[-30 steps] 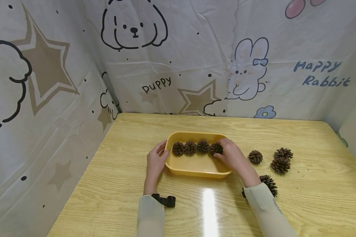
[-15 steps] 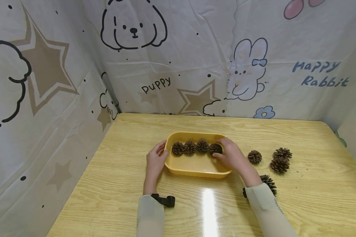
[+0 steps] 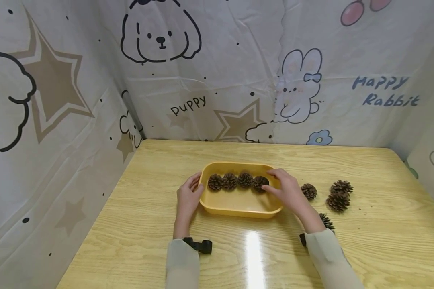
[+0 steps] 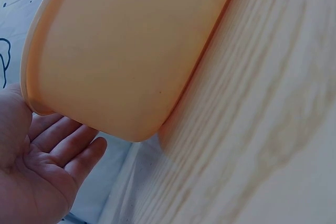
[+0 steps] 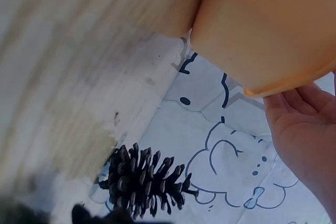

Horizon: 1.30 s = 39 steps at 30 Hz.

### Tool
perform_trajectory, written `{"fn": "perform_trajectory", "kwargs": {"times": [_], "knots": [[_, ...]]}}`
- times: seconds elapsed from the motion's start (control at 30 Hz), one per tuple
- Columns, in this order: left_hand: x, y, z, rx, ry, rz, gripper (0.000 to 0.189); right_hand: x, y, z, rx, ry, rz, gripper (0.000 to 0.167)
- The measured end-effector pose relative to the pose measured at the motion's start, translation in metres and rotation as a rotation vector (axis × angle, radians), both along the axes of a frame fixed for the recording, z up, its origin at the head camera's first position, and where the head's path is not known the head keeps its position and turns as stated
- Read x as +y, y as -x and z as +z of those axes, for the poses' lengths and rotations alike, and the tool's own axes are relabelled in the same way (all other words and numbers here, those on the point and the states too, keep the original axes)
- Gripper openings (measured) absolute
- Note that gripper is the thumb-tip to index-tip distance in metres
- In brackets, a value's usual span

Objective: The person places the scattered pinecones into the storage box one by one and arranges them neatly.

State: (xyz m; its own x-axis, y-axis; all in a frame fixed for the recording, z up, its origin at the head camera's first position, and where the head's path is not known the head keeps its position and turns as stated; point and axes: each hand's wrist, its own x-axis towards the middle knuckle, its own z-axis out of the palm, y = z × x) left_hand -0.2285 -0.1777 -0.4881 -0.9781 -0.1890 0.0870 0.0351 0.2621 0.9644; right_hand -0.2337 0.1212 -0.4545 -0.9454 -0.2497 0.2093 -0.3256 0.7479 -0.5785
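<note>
A yellow plastic bin (image 3: 238, 211) stands on the table with a row of several pine cones along its back half. At its left end my left hand (image 3: 189, 196) grips the rim, thumb on the inner side and fingers outside. My right hand (image 3: 289, 192) reaches over the right end, thumb and fingers spread apart beside the rightmost pine cone (image 3: 259, 184). The thumb tip overlaps that cone's edge; whether they touch I cannot tell. In the right wrist view the fingertips are hidden behind the bin wall (image 5: 273, 30).
Right of the bin lie a small pine cone (image 3: 309, 192), two cones close together, the nearer one (image 3: 338, 201) larger, and another cone (image 3: 326, 222) partly behind the right forearm. A printed cloth (image 3: 202, 80) hangs behind the wooden table (image 3: 137, 224).
My right hand has drawn back to the right, its fingers opening away from the rightmost pine cone, which stays in the bin. The left hand keeps its place on the rim.
</note>
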Motion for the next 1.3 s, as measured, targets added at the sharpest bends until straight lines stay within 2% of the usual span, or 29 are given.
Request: {"fn": "perform_trajectory", "kwargs": {"times": [0.47, 0.8, 1.1, 1.3], "knots": [[0.000, 0.001, -0.003, 0.002, 0.005, 0.010, 0.042, 0.012, -0.015, 0.000, 0.065, 0.045, -0.044, 0.050], [0.000, 0.000, -0.002, -0.008, 0.001, 0.002, 0.043, 0.027, -0.023, -0.001, 0.056, 0.134, -0.055, 0.048], [-0.002, 0.001, -0.002, -0.030, -0.005, -0.010, 0.043, 0.048, -0.031, -0.003, -0.004, 0.160, -0.099, 0.050], [-0.002, 0.001, -0.003, -0.034, 0.007, -0.014, 0.043, 0.058, -0.037, -0.001, -0.004, 0.167, -0.117, 0.049]]}}
